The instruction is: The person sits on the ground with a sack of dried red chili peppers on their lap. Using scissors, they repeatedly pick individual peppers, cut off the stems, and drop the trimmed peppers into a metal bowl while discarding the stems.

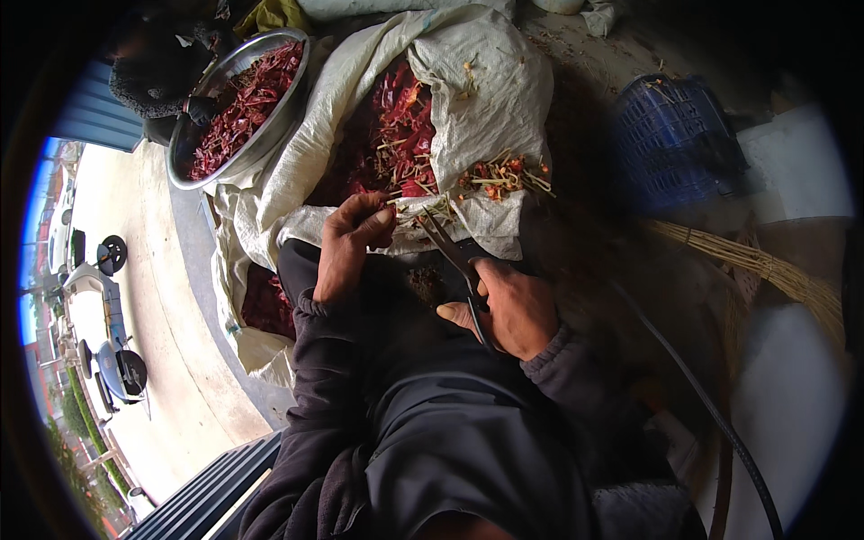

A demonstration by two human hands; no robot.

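Observation:
My left hand [358,236] pinches something small, seemingly a dried red chili pepper by its stem end; most of it is hidden by the fingers. In my right hand [509,307] is a pair of scissors [453,251], its blades pointing up and left towards the left hand, a little apart. Dried red chili peppers [398,128] fill the open white woven sack [486,67] before me, with pale stems among them. On the sack's fold, right of the hands, lies a heap of cut stems [506,177]. More bits lie between the hands and the sack.
A metal basin [302,88] of dried chilies stands at the upper left, with another person's gloved hand [201,109] at its rim. A blue plastic crate [665,135] is at the right, near a straw broom [763,263] and a black cable [702,395]. A scooter [101,324] stands outside.

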